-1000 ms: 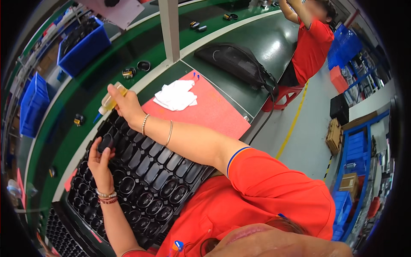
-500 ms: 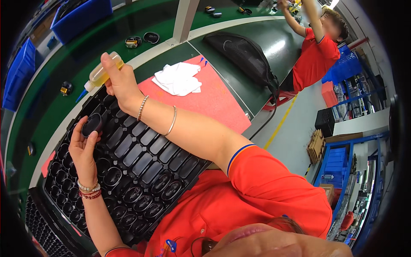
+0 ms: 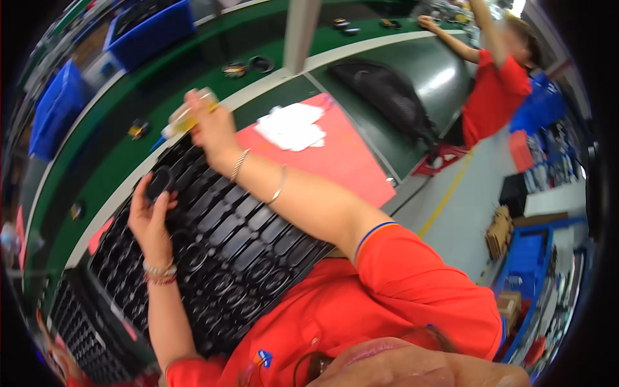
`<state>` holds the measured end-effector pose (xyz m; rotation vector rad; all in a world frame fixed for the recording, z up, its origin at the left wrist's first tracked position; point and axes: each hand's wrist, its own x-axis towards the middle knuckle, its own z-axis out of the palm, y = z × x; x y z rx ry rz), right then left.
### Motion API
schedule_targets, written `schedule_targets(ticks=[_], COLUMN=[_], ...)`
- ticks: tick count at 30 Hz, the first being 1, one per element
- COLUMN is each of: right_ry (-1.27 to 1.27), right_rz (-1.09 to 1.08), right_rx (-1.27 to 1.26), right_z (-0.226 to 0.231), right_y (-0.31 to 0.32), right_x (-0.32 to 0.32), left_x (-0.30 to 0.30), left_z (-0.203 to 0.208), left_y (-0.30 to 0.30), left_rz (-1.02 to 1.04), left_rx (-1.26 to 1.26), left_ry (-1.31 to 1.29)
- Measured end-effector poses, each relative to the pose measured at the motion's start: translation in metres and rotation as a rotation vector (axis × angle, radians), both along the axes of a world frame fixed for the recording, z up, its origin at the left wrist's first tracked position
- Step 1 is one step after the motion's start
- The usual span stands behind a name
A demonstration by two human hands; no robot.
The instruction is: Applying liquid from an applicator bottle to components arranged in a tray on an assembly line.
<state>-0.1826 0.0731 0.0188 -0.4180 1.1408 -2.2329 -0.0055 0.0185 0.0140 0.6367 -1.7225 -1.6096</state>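
Note:
My left hand (image 3: 151, 222) is closed round a small black oval shell (image 3: 160, 183), pinched between thumb and fingers above the black tray (image 3: 225, 224). Slightly farther and to the right, my right hand (image 3: 216, 132) grips a squeeze bottle (image 3: 186, 120) of yellow liquid. Its thin blue tip (image 3: 157, 143) points down and left, apart from the shell. The tray has rows of oblong and round pockets; the shapes in the nearer ones are blurred.
A white cloth (image 3: 293, 126) lies on a red mat (image 3: 351, 158), near a black bag (image 3: 387, 97). Small parts (image 3: 137, 129) sit on the green belt (image 3: 109, 155) before blue bins (image 3: 151, 37). Another tray (image 3: 84, 332) stands lower left. A co-worker (image 3: 496, 97) is at far right.
The whole view has swung, so the scene sits farther right and is blurred. My hands keep hold of the shell and bottle. Another person's hand now shows at lower left.

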Motion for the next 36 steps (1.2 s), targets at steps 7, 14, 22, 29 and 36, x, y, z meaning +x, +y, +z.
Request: schedule_targets(ticks=[7, 14, 22, 29, 36], right_ry=[-0.03, -0.021, 0.075, 0.145, 0.202], right_rz=[-0.159, -0.141, -0.2, -0.34, -0.298], right_rx=[-0.026, -0.049, -0.117, -0.046, 0.053], right_z=[0.001, 0.0, -0.001, -0.013, 0.004], right_y=[-0.005, -0.001, -0.015, -0.012, 0.012], right_x=[-0.005, -0.007, 0.008, -0.009, -0.002], left_x=[0.006, -0.023, -0.068, -0.068, 0.008], left_z=[-0.001, 0.018, -0.039, -0.025, 0.033], left_y=[-0.015, -0.095, -0.196, -0.184, -0.079], left_rz=[0.192, 0.21, 0.005, 0.004, -0.047], left_rx=[-0.329, -0.767, -0.774, -1.032, -1.043], left_ry=[-0.092, -0.551, -0.794, -0.884, -0.672])
